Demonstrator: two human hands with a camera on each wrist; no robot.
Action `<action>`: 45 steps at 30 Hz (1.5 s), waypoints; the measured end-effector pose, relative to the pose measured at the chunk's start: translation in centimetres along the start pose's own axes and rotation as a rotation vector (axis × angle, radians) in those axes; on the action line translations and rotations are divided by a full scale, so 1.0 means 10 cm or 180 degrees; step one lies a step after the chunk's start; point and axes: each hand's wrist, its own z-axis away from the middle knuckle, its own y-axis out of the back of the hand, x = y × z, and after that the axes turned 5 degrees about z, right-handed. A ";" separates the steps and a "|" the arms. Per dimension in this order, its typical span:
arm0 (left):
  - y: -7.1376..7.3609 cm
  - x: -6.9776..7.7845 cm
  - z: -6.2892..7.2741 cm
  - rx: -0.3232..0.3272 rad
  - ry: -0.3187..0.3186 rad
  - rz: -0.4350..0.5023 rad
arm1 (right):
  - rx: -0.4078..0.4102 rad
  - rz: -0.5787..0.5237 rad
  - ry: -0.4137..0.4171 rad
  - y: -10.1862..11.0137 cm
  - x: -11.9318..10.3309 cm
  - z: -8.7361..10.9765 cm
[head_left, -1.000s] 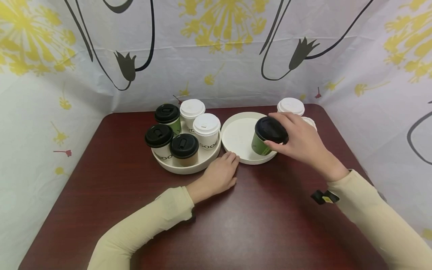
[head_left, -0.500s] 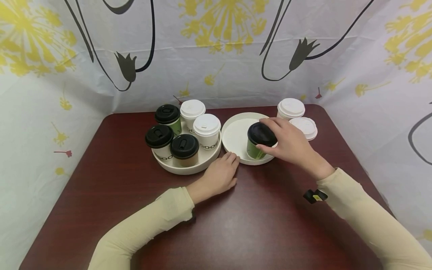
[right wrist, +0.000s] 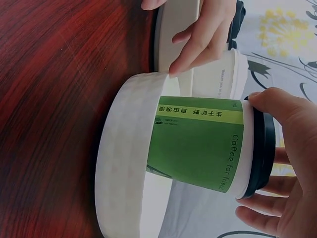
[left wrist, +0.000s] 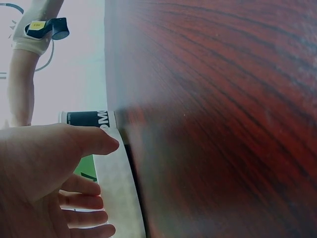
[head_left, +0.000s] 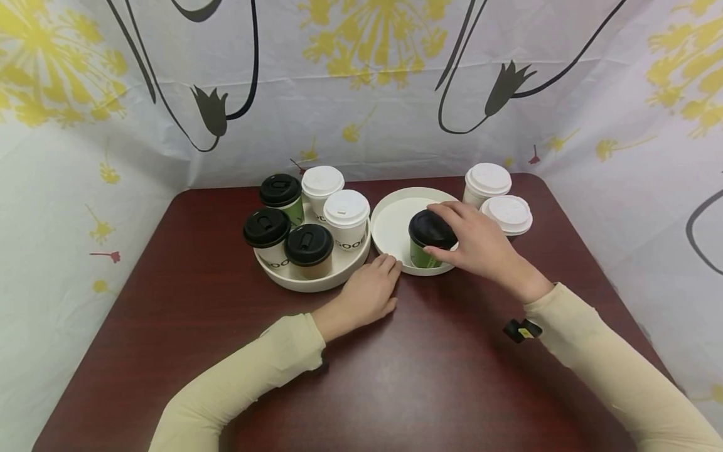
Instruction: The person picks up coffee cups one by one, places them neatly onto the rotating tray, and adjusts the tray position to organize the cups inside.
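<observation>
A green paper coffee cup (right wrist: 198, 144) with a black lid stands upright inside the round white tray (head_left: 390, 216) on the right, close to its front rim. My right hand (head_left: 480, 242) grips it around the lid, thumb on one side and fingers on the other. The palm hides part of the lid in the head view. My left hand (head_left: 367, 292) lies on the table before the place where both trays meet. In the right wrist view, a fingertip of the left hand (right wrist: 208, 34) touches the right tray's rim; its fingers are relaxed and hold nothing.
The left white tray (head_left: 305, 285) holds several lidded cups: black-lidded ones such as the brown cup (head_left: 310, 251), and white-lidded ones like the white cup (head_left: 346, 220). Two more white-lidded cups, a rear cup (head_left: 487, 182) and a front cup (head_left: 508, 215), stand right of the right tray.
My right hand has carried the green cup leftward and toward the front of the right tray, lowering it upright from a tilt. The left hand has stayed in place.
</observation>
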 end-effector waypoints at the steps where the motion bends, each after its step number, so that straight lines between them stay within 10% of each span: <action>1: 0.00 0.00 0.00 0.0004 -0.0004 -0.0001 | -0.0007 0.0002 0.0014 0.00 0.00 0.00; 24: 0.02 0.02 0.01 -0.0027 0.0027 0.0050 | -0.0143 0.0058 0.0035 -0.02 -0.01 0.10; 45: 0.02 -0.04 0.03 -0.0045 0.0130 0.0006 | -0.0153 -0.0083 -0.0266 -0.11 -0.05 0.64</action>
